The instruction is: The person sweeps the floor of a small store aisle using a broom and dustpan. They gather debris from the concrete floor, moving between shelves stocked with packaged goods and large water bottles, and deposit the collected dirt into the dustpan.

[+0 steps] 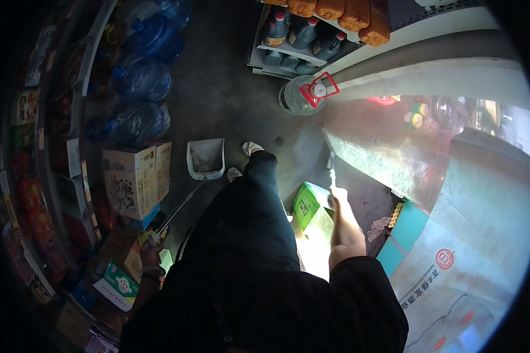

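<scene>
A long-handled dustpan (206, 158) rests on the dark floor ahead and left of my feet, with some dirt in its pan. My left hand (152, 256), at the lower left beside stacked boxes, is closed around the top of the dustpan's thin handle. On the other side, my right hand (338, 197) grips a light-coloured stick (332, 174), whose far end reaches down near the glass-like panel; what is at that end cannot be made out. A green and white carton (307, 205) stands just left of my right forearm.
Shelves of packaged goods and large blue water bottles (143, 79) line the left, with cardboard cartons (132, 176) below them. A clear jug with a red handle (302, 95) stands by a shelf of dark bottles (302, 33). A printed sheet-covered surface (459, 229) is at right.
</scene>
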The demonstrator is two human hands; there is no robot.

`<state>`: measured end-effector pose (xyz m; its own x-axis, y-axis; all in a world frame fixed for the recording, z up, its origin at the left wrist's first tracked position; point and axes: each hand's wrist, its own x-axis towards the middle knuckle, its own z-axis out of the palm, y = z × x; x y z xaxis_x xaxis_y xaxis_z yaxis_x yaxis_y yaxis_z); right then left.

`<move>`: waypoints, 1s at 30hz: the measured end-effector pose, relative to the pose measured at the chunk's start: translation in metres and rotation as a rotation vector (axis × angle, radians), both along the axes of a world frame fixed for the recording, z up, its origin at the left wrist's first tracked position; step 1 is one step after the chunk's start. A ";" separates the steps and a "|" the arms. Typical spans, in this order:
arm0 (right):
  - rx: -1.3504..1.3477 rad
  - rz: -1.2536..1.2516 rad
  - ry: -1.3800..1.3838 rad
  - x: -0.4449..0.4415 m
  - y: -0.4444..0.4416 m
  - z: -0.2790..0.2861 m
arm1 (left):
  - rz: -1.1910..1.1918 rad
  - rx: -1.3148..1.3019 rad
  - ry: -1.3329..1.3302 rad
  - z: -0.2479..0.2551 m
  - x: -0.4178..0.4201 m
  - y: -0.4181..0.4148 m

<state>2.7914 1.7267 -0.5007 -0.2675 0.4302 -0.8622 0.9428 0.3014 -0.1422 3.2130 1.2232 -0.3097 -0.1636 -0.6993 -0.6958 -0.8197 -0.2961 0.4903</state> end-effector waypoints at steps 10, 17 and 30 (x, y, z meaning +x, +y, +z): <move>0.035 0.755 -0.026 0.117 -0.151 0.003 | 0.087 -0.020 0.050 -0.011 0.065 -0.001; -0.154 0.287 0.005 0.102 -0.071 0.087 | 0.084 -0.029 -0.087 -0.007 0.103 0.000; -0.297 0.208 -0.091 0.136 -0.235 -0.026 | 0.064 -0.038 -0.129 -0.016 0.145 0.010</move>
<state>2.9275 1.4920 -0.5269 -0.2392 0.1020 -0.9656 0.8785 0.4462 -0.1705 3.3582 1.2329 -0.3253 -0.0285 -0.7316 -0.6812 -0.8567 -0.3332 0.3936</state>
